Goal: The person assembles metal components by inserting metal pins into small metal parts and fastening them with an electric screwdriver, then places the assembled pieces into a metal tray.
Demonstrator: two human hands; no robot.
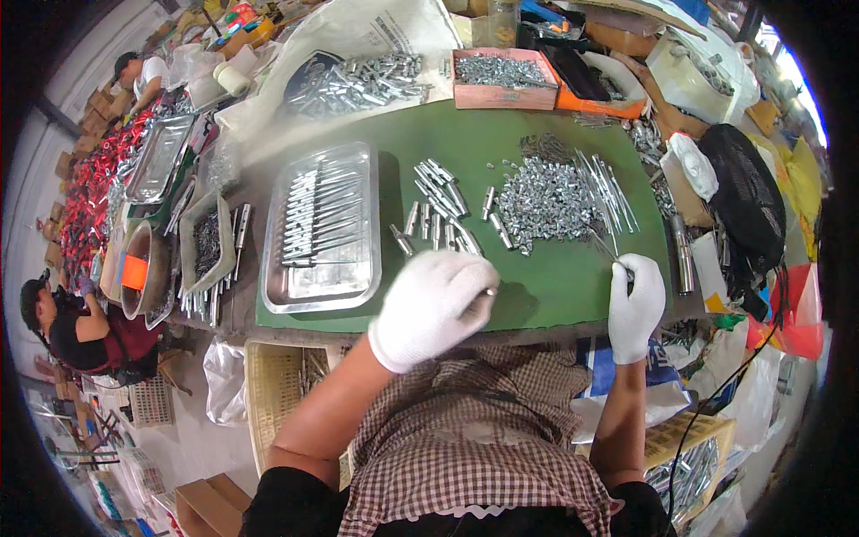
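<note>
My left hand [434, 309], in a white glove, is closed over the near edge of the green work mat [537, 309]. A bright metal end, seemingly of a small tube [490, 292], shows at its fingers. My right hand [637, 304], also gloved, pinches a thin metal rod [614, 247] that points up toward the loose rods [613, 192]. Between and beyond my hands lies a heap of small silver metal fittings [541, 201]. Several short metal tubes [438, 188] lie just beyond my left hand. Left of it, a metal tray [374, 224] holds a row of rods with tube-like ends.
Dark small wire-like parts [546, 146] border the heap. A pink box [506, 97] of small parts and a white sack [394, 36] with metal tubes stand at the back. A bin of dark pieces [183, 237] stands left. Two people work at far left. A black bag [743, 192] lies right.
</note>
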